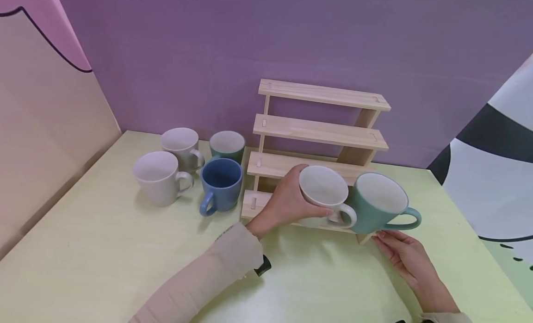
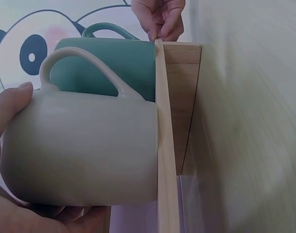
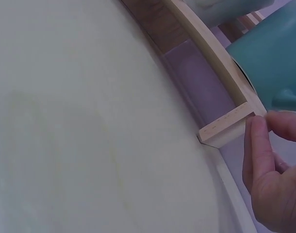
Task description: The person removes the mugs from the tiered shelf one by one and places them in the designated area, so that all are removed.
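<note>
My left hand (image 1: 293,198) grips a white mug (image 1: 324,186) from its left side, fingers and thumb round the body. In the left wrist view the mug's base meets the bottom board of a wooden tiered rack (image 1: 316,131). Just right of it a teal mug (image 1: 376,205) stands on the same board, handle pointing right. Below the teal mug, my right hand (image 1: 410,258) pinches the right end of that bottom board between thumb and fingers, as the right wrist view shows (image 3: 274,165). The rack's three upper boards carry nothing.
Left of the rack on the pale table (image 1: 104,249) stand a blue mug (image 1: 222,186), a green mug (image 1: 228,147) and two whitish mugs, one nearer (image 1: 160,184) and one behind (image 1: 183,149). A purple backdrop (image 1: 200,59) rises close behind the rack.
</note>
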Demonstrator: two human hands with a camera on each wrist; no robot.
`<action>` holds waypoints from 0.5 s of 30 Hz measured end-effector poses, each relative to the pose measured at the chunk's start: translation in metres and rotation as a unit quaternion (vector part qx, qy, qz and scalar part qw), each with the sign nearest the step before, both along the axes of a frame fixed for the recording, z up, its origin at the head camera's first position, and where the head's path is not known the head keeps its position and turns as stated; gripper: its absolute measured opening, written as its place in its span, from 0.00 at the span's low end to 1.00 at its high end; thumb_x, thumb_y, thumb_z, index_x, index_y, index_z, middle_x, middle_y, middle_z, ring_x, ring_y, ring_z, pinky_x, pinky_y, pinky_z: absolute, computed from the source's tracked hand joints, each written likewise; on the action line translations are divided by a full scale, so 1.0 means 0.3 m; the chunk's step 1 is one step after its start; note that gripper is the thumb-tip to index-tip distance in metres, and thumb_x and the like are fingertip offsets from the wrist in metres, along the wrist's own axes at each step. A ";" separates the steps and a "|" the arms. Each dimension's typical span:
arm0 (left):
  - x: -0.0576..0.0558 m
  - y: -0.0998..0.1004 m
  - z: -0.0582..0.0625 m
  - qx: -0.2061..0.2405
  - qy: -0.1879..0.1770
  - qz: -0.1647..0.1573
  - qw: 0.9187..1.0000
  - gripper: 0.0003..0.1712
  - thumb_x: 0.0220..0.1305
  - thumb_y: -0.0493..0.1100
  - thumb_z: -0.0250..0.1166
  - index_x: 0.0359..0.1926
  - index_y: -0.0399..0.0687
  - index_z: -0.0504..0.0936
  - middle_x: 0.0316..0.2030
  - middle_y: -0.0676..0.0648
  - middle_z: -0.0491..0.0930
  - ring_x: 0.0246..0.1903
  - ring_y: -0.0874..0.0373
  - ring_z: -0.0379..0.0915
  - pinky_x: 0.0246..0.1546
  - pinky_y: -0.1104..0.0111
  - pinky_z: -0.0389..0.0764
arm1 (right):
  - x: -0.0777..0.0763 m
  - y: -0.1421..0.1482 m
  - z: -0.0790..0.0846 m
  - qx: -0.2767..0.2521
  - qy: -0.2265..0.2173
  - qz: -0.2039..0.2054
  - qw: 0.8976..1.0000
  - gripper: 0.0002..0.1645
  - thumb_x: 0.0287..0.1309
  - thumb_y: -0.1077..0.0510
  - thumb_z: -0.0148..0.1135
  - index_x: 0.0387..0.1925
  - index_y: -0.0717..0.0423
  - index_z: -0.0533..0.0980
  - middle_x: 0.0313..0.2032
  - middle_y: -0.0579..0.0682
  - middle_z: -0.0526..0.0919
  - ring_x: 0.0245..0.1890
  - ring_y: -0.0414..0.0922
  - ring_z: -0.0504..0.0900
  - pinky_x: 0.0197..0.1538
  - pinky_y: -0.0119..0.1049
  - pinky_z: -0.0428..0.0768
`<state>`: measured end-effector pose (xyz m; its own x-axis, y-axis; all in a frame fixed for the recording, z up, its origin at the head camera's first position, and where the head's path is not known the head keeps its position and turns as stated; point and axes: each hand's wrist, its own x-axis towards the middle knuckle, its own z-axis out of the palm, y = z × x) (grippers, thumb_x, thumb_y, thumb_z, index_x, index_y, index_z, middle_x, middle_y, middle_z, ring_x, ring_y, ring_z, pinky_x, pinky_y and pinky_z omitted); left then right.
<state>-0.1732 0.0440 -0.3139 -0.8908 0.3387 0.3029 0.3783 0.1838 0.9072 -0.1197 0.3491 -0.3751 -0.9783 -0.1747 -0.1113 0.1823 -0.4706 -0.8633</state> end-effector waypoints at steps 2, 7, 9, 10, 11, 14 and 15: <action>0.001 -0.003 0.000 0.000 0.002 0.003 1.000 0.53 0.36 0.43 0.81 0.64 0.46 0.63 0.55 0.46 0.73 0.49 0.54 0.75 0.43 0.72 0.78 | -0.003 0.000 -0.004 -0.008 0.007 0.004 1.000 0.20 0.66 0.72 0.47 0.38 0.57 0.84 0.38 0.50 0.87 0.41 0.42 0.86 0.47 0.32 0.82; 0.009 -0.014 -0.002 0.000 -0.003 0.012 1.000 0.53 0.35 0.43 0.82 0.64 0.46 0.64 0.55 0.47 0.73 0.49 0.54 0.75 0.43 0.71 0.78 | -0.008 -0.004 -0.011 -0.023 0.017 0.014 0.999 0.21 0.66 0.74 0.44 0.39 0.60 0.84 0.38 0.52 0.87 0.41 0.43 0.86 0.47 0.33 0.82; 0.012 -0.019 -0.002 0.000 -0.006 0.014 1.000 0.53 0.35 0.43 0.82 0.64 0.46 0.63 0.55 0.47 0.73 0.49 0.54 0.75 0.43 0.71 0.78 | -0.008 -0.003 -0.009 -0.024 0.015 0.014 1.000 0.21 0.66 0.74 0.45 0.39 0.59 0.84 0.38 0.51 0.87 0.41 0.43 0.86 0.47 0.33 0.82; 0.014 -0.022 -0.001 0.000 -0.007 0.015 1.000 0.54 0.35 0.44 0.82 0.64 0.47 0.63 0.55 0.47 0.73 0.50 0.54 0.75 0.44 0.70 0.79 | -0.008 -0.002 -0.008 -0.022 0.015 0.014 1.000 0.20 0.66 0.73 0.45 0.39 0.59 0.84 0.38 0.51 0.87 0.41 0.43 0.86 0.47 0.33 0.82; 0.016 -0.025 -0.001 -0.003 -0.009 0.018 1.000 0.54 0.35 0.44 0.82 0.64 0.48 0.63 0.56 0.47 0.73 0.50 0.54 0.75 0.44 0.70 0.79 | -0.008 -0.001 -0.007 -0.019 0.014 0.014 1.000 0.20 0.66 0.73 0.45 0.39 0.59 0.84 0.39 0.51 0.87 0.41 0.43 0.86 0.47 0.33 0.82; 0.022 -0.036 0.000 -0.010 -0.014 0.022 1.000 0.55 0.34 0.46 0.82 0.65 0.50 0.63 0.56 0.49 0.72 0.50 0.55 0.74 0.45 0.68 0.79 | -0.007 0.001 -0.003 -0.007 0.008 0.011 1.000 0.20 0.66 0.73 0.46 0.39 0.57 0.84 0.39 0.50 0.87 0.42 0.42 0.86 0.47 0.32 0.82; 0.024 -0.041 0.000 -0.012 -0.015 0.022 1.000 0.55 0.34 0.46 0.82 0.65 0.50 0.63 0.56 0.49 0.72 0.51 0.54 0.74 0.46 0.67 0.79 | -0.006 0.002 -0.002 -0.004 0.007 0.011 1.000 0.20 0.66 0.73 0.46 0.39 0.57 0.84 0.39 0.49 0.86 0.42 0.42 0.86 0.47 0.32 0.82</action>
<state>-0.1659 0.0317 -0.3139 -0.9136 0.3061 0.2677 0.3418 0.2214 0.9133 -0.1216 0.3497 -0.3757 -0.9758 -0.1960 -0.0967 0.1805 -0.4731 -0.8623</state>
